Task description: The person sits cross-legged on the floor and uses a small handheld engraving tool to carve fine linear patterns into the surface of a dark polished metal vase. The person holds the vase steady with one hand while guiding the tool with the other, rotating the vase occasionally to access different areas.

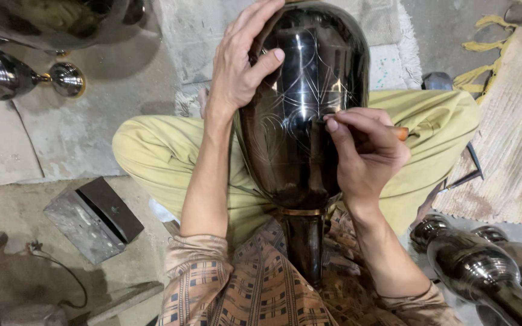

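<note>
A large dark, glossy metal vase [300, 139] lies across my lap, its narrow neck [303, 241] toward me and fine scratched lines over its belly. My left hand [240, 63] rests on the vase's upper left side, thumb pressed on the surface. My right hand [364, 148] grips a thin engraving tool with an orange wooden handle [401, 133]; its tip touches the vase near the middle of the belly. My legs in yellow-green trousers [152, 145] are crossed under the vase.
Two more shiny metal vases [484, 268] lie at the lower right. Another polished vessel [7, 75] lies at the upper left. A grey metal box [92, 217] sits on the concrete floor to my left. A woven mat [509, 133] lies on the right.
</note>
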